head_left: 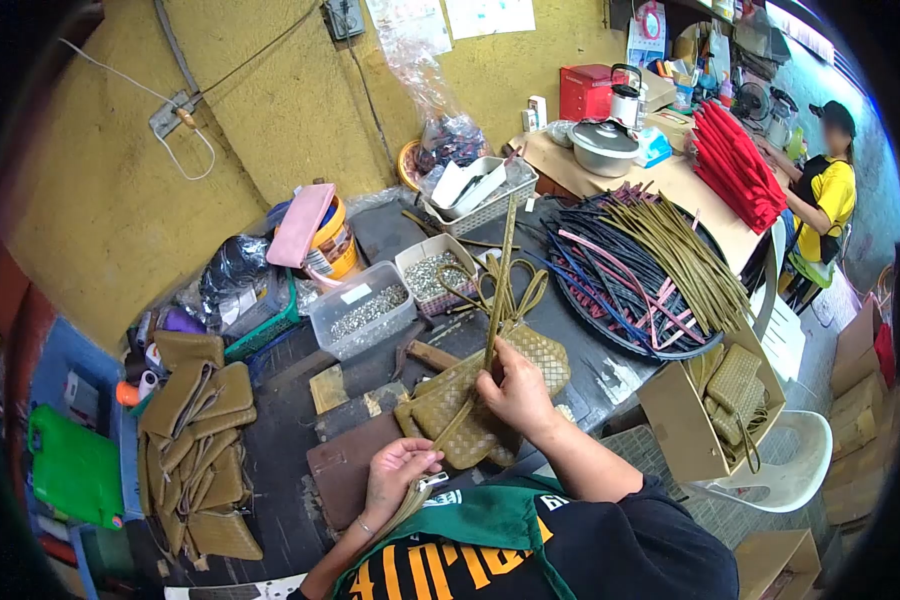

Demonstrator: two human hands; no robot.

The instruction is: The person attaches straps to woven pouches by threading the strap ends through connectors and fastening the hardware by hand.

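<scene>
My right hand (516, 388) is closed round a long olive strap (498, 290), which rises above it. Lower and to the left, my left hand (400, 478) pinches the same strap, whose lower part trails past my wrist. Beneath the hands lies an olive woven pouch (452, 430), and a second woven piece (540, 362) is beside it. Looped olive straps (518, 292) lie above the pouches. Under the pouch's left side is a brown block (345, 470), with a hammer (430, 356) above it.
Olive pouches (198, 450) are piled at the left. Two tubs of metal parts (365, 312) stand beyond the hands. A round tray (630, 345) holds many straps. At right are a box of pouches (685, 425) and a white chair (805, 460). A person (830, 195) handles red material (738, 165).
</scene>
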